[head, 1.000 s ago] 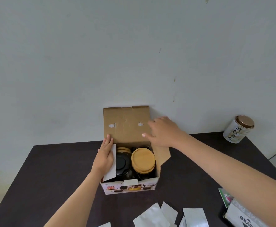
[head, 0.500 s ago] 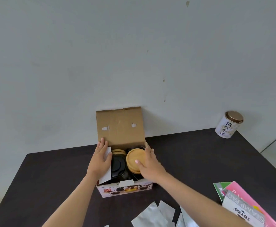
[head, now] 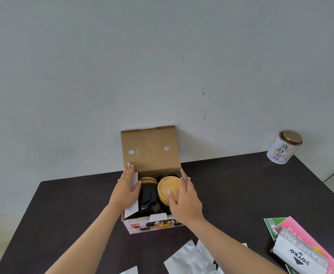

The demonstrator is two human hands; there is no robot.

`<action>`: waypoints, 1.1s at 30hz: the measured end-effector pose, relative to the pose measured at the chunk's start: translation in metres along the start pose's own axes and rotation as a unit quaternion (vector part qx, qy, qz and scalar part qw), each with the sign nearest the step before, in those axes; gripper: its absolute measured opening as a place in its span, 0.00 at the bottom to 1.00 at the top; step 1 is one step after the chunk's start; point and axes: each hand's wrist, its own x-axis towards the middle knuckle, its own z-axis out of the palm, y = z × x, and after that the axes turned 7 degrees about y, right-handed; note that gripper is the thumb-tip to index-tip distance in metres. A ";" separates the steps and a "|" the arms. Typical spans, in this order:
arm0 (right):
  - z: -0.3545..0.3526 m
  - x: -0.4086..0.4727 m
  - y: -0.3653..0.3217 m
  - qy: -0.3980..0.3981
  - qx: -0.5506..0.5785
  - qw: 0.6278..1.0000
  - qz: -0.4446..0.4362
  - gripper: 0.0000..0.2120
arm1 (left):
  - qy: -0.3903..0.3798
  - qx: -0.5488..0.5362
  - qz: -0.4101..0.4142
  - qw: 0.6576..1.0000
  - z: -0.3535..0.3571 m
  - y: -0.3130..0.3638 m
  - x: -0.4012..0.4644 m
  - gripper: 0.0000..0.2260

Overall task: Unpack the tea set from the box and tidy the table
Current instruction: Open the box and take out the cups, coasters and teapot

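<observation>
Tea set box [head: 154, 224] is seen near the bench [head: 241, 184] centre-back, lid flap [head: 150, 149] stood upright against the wall. Contents are all inside as yet: a round wooden lid [head: 167, 188] at right, a black glossy piece [head: 148, 196] at left, more wood-coloured rims [head: 147, 179] behind. Nothing from the set is seen out on the bench, so unpacking is judged barely begun; tidying is untouched.

Left hand [head: 125, 189] is laid flat, fingers straight, on the white side flap [head: 133, 196], pressing it outward. Right hand [head: 184, 200] is curled round the wooden lid's rim, thumb on top, fingers at the far edge by the box wall – a grip is taken, lift not yet made.

Room: box walls sit tight to the pieces, so a straight-up pull is judged best. Open bench is found left & right of the box. Silver foil pouches [head: 186, 260] lie near the front edge, stamp-pad packs [head: 304, 252] at front right, a tea tin [head: 284, 148] at the back right corner, well apart.
</observation>
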 end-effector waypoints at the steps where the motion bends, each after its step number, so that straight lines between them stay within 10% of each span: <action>1: 0.000 0.000 0.000 0.004 -0.002 1.000 -0.002 0.34 | -0.001 -0.004 0.006 1.000 -0.004 0.003 -0.001 0.30; 15: 0.009 0.002 0.002 0.036 -0.054 0.994 -0.083 0.42 | -0.037 0.344 -0.035 0.938 -0.036 0.019 -0.019 0.27; 20: -0.001 0.004 0.000 -0.024 -0.079 0.991 -0.103 0.48 | -0.057 0.306 -0.093 0.946 0.007 0.019 -0.036 0.37; 33: -0.035 0.045 -0.031 -0.191 -0.219 0.946 -0.140 0.49 | -0.026 0.277 -0.045 0.959 0.031 0.035 -0.042 0.24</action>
